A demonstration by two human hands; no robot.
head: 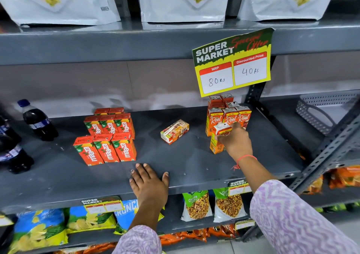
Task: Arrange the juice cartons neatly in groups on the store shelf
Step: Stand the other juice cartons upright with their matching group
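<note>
Head view: right hand [236, 143] grips upright Real carton [219, 139] just before Real group [229, 115]; left hand [149, 183] flat, fingers spread, on shelf [58, 177]; toppled carton [174, 131] between hands.

cola bottles [39, 120] left | price sign [232, 62] | grey basket [319, 113] right

Orange-red cartons [106, 136], grey shelf [194, 156] — sleeve [292, 214] lilac-white, seemingly zigzag.

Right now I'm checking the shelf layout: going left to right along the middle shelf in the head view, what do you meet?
Cola bottles → Maaza carton group → lone carton lying on its side → Real carton group, with the right hand placing one more carton → grey plastic basket.
</note>
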